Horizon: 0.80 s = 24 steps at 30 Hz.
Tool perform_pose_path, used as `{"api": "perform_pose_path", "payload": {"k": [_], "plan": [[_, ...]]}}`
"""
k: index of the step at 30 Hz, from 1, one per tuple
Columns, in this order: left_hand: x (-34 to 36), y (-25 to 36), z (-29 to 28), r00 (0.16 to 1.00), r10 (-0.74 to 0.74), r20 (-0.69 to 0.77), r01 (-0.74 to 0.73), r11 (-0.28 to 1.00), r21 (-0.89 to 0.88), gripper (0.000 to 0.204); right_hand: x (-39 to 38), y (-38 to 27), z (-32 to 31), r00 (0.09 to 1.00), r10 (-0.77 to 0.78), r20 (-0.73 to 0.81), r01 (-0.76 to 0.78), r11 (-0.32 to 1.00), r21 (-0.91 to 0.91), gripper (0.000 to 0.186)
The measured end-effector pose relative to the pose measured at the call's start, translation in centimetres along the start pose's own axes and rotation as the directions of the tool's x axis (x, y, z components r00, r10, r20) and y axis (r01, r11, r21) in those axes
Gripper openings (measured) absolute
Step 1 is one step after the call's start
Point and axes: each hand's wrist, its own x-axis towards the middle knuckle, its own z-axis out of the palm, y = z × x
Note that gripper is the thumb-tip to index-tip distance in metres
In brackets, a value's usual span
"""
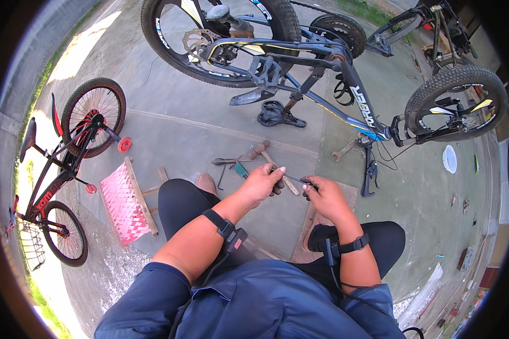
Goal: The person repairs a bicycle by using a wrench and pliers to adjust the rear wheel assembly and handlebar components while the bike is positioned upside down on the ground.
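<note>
My left hand [263, 183] and my right hand [327, 198] are both closed on a thin dark rod [293, 179], one at each end, above my knees. Just beyond them lie a hammer [260, 147] with a wooden handle, a screwdriver [222, 161], a green-handled tool [241, 170] and a small hex key [221, 179]. An open-ended wrench [344, 151] rests to the right. A large dark bicycle [350, 85] stands upside down in front of me, with its black saddle [277, 116] on the ground. The fingertips are dark and partly hidden.
A red-and-black child's bicycle [68, 152] is at the left, beside a folding stool [124, 200] with a pink woven seat. Another bicycle [432, 42] is at the back right. A white bowl [449, 159] and small items lie on the concrete floor [424, 203] at the right.
</note>
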Motion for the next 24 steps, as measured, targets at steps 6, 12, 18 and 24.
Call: {"api": "perform_pose_path", "payload": {"k": [6, 12, 18, 24], "plan": [[0.1, 0.0, 0.0, 1.0, -0.014, 0.011, 0.014, 1.0, 0.025, 0.031, 0.1, 0.8, 0.1, 0.999, -0.039, 0.027, 0.038, 0.998, 0.041, 0.024], [0.0, 0.2, 0.1, 1.0, -0.001, -0.022, 0.0, 1.0, -0.019, 0.031, 0.1, 0.9, 0.0, 0.998, 0.015, 0.065, -0.016, 1.0, 0.011, 0.029], [-0.2, 0.5, 0.2, 1.0, 0.0, -0.008, 0.0, 1.0, 0.003, 0.03, 0.1, 0.7, 0.0, 0.995, 0.064, 0.083, -0.063, 0.998, -0.011, 0.033], [-0.1, 0.4, 0.2, 1.0, -0.004, -0.007, 0.004, 1.0, -0.008, 0.03, 0.0, 0.3, -0.2, 0.994, 0.059, 0.092, -0.057, 0.998, -0.026, 0.034]]}}
